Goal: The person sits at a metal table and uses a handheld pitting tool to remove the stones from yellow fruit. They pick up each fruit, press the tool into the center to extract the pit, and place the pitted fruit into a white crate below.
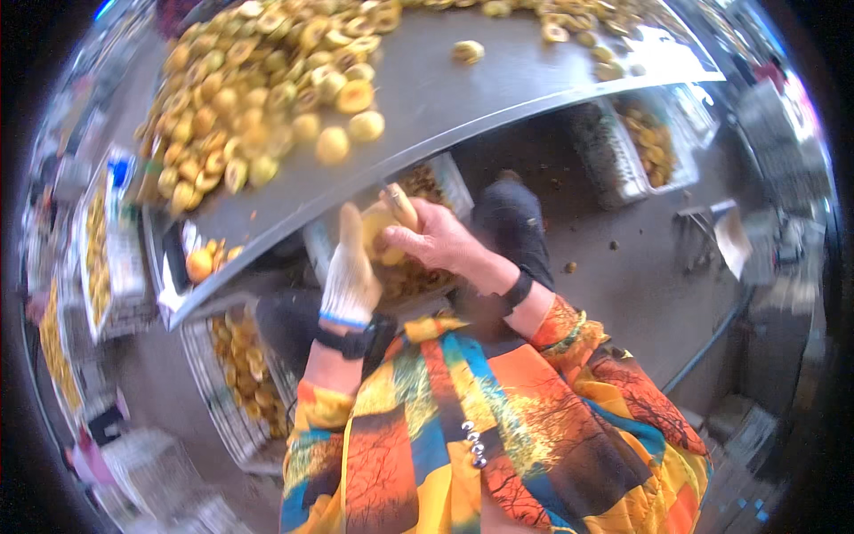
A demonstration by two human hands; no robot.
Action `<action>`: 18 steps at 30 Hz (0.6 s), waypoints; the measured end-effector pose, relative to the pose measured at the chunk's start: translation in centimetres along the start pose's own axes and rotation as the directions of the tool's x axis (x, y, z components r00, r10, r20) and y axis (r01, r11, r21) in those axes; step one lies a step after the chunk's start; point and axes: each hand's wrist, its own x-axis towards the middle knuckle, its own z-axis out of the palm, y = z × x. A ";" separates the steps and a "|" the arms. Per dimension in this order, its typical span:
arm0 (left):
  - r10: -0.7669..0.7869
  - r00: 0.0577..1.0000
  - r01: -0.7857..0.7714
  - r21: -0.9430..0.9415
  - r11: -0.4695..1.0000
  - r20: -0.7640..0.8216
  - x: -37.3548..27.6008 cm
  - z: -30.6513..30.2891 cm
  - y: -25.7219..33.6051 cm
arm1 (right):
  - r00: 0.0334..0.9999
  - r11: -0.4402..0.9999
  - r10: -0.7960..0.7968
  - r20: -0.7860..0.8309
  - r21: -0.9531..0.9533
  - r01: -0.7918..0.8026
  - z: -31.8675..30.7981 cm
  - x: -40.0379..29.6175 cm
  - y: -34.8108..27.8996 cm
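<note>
My left hand (pixel 350 280), in a white knitted glove with a yellow-stained tip, holds a yellow stone fruit (pixel 375 228) against its palm side. My bare right hand (pixel 437 233) grips a small knife by its pale wooden handle (pixel 402 208). A metal collar shows at the handle's upper end; the blade is blurred and hard to make out. Both hands are close together, just below the metal table's front edge (pixel 347 195). Beneath them stands a crate (pixel 457 183) with brownish fruit pieces (pixel 417 284), partly hidden by my hands.
A large heap of halved yellow fruit (pixel 247 100) covers the table's left part. One half (pixel 468 52) lies apart from it. White crates of fruit stand on the floor at the lower left (pixel 220 400) and right (pixel 620 160). A corner tray (pixel 193 257) holds orange scraps.
</note>
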 end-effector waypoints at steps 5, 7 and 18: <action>-0.039 0.917 0.017 -0.059 0.998 -0.396 -0.8 -0.5 0.3 | 0.985 0.853 -0.154 -0.077 -0.514 0.093 1.5 -0.6 -0.1; 0.086 0.916 -0.117 -0.056 0.992 -0.391 -0.2 -2.2 -0.7 | 0.995 0.822 -0.102 0.019 -0.561 0.095 1.7 -1.6 -0.5; 0.398 0.836 -0.368 0.152 0.917 -0.378 0.9 -3.5 -2.1 | 0.988 0.830 0.070 0.135 -0.558 0.018 4.3 -3.7 -0.2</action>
